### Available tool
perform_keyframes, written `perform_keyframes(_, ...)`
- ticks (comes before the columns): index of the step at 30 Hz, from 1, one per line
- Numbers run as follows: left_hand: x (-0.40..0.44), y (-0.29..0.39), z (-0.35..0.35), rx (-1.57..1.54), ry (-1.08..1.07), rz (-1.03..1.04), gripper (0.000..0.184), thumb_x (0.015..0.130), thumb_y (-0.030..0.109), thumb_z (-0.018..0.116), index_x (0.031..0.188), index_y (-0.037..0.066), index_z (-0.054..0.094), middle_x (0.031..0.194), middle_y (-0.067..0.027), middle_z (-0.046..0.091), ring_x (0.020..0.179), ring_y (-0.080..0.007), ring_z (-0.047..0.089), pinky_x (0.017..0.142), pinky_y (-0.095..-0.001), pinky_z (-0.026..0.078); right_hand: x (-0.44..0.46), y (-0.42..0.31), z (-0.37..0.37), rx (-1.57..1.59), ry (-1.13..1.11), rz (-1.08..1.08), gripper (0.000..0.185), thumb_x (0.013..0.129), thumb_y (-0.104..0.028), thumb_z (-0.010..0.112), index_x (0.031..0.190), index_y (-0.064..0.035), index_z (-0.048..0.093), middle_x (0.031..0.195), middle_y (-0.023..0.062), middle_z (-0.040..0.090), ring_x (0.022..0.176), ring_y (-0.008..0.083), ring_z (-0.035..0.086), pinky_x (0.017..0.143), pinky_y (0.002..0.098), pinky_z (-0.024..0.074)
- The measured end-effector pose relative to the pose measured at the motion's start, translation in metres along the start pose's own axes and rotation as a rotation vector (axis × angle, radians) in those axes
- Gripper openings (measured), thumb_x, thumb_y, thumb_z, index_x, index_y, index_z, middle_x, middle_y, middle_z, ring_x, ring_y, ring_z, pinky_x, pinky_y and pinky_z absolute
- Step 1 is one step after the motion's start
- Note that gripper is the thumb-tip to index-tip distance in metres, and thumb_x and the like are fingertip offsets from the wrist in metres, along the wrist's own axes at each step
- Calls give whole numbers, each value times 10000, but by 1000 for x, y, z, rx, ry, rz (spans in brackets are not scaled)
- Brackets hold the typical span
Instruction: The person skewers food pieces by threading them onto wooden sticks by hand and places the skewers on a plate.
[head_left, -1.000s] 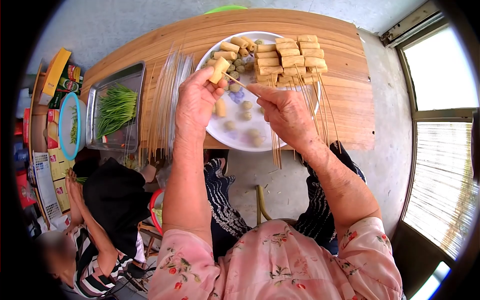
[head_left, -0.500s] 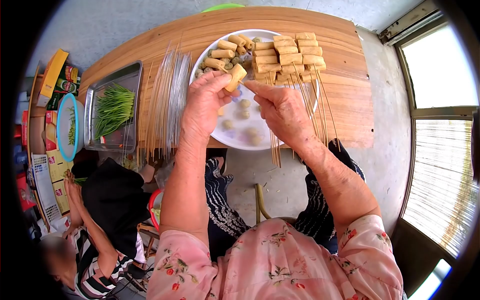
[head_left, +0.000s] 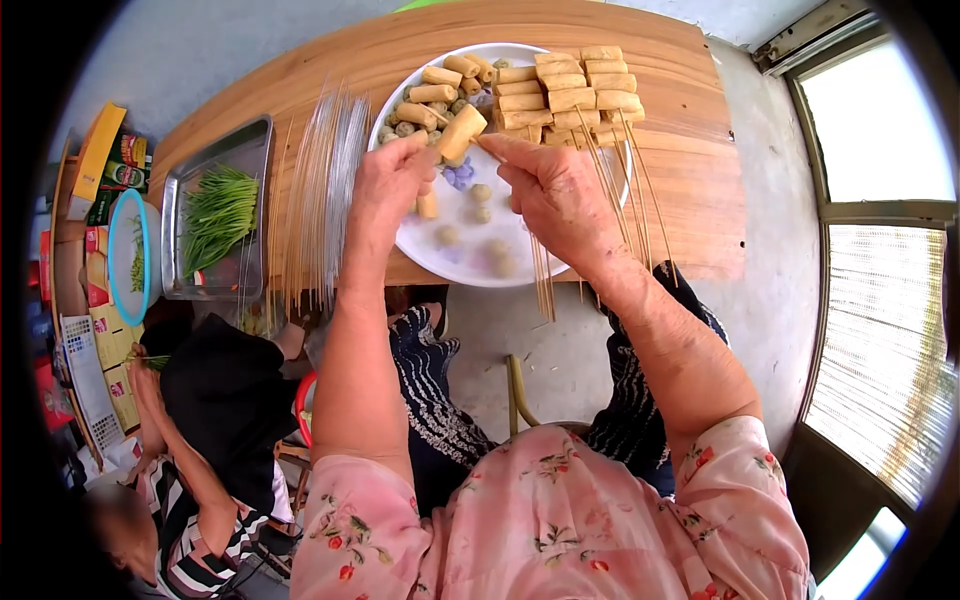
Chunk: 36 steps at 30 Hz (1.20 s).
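My right hand (head_left: 565,200) is closed round a thin bamboo skewer, with the index finger stretched along it. On the skewer's far end sits a golden tofu-skin roll (head_left: 462,134), above the plate. Just left of that roll is my left hand (head_left: 385,185), its fingers smeared by motion, so its grip is unclear. Another roll piece (head_left: 427,204) shows beside its fingers. The white round plate (head_left: 440,262) holds loose rolls (head_left: 432,93), small greyish balls (head_left: 481,192) and a stack of skewered rolls (head_left: 572,98) at its right.
Bundled skewers (head_left: 325,200) lie left of the plate on the wooden table (head_left: 690,190). Further left stands a metal tray (head_left: 262,140) with green stalks (head_left: 222,210). A blue-rimmed basin (head_left: 115,245) is beyond it. Another person (head_left: 205,470) sits at lower left, holding greens.
My left hand has drawn back left from the roll it was touching. The roll remains on the skewer in my right hand. The whole view has shifted slightly.
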<state>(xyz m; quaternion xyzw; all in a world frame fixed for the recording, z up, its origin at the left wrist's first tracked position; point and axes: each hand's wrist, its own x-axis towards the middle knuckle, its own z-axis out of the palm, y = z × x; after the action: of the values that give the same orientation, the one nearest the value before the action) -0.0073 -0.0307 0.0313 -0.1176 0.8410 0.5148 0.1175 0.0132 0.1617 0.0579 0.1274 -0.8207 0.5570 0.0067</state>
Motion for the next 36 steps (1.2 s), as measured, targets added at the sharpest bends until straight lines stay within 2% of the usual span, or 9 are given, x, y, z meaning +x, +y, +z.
perform_keyframes(5,-3,-17,15,942,-6,93,253,764,209,635,864,-23,634,854,-226,641,836,-362,621,731,-412,500,-7,0,7,-70,-71,-68,269,804,-13,534,1045,-73,637,733,225,601,693,404,583,597,453,461)
perform_keyframes(10,9,-45,25,898,62,178,202,735,153,595,878,10,607,836,-227,632,814,-393,610,722,-463,489,-8,-6,4,-95,-100,-22,283,815,-9,544,1085,-11,627,761,220,634,675,339,626,627,367,485)
perform_keyframes(13,16,-51,30,851,50,225,188,710,109,586,869,9,563,854,-244,616,817,-411,592,737,-478,477,-7,-5,5,-48,-48,-59,214,811,-15,537,1003,-29,630,715,243,588,693,416,578,595,452,461)
perform_keyframes(16,12,-44,36,812,92,228,210,693,55,598,883,-12,539,894,-252,604,853,-409,583,768,-470,470,-8,-7,3,-20,-29,-11,221,846,-43,551,1045,16,626,589,136,568,516,181,559,534,304,459)
perform_keyframes(19,8,-40,42,799,171,194,243,698,46,613,918,-13,530,910,-242,600,895,-398,577,796,-460,461,-4,-6,0,37,63,8,140,844,-54,552,941,6,633,648,206,584,605,362,586,554,400,463)
perform_keyframes(24,19,-61,50,719,217,279,241,737,98,635,934,-4,540,894,-219,609,887,-411,575,769,-431,472,-1,-12,-12,217,8,265,150,851,-85,578,943,17,638,560,113,548,504,152,535,510,300,444)
perform_keyframes(29,10,-13,21,41,197,6,215,795,158,625,956,22,587,850,-115,632,787,-254,607,661,-360,486,-3,-3,-14,98,10,145,133,839,-78,577,921,6,640,617,175,577,555,297,579,545,356,464)
perform_keyframes(32,10,-9,0,-591,125,-116,231,823,164,601,1005,22,594,857,-71,632,737,-163,602,633,-317,490,-3,4,-14,-57,-39,-7,194,873,-99,559,1009,8,647,558,77,558,475,113,519,462,273,430)
perform_keyframes(36,10,-2,-8,-962,85,-89,233,833,134,574,1024,1,576,865,-84,626,724,-158,596,654,-285,487,-6,4,-9,-112,-89,-54,177,854,-71,564,986,12,645,564,124,563,489,155,550,496,294,458)
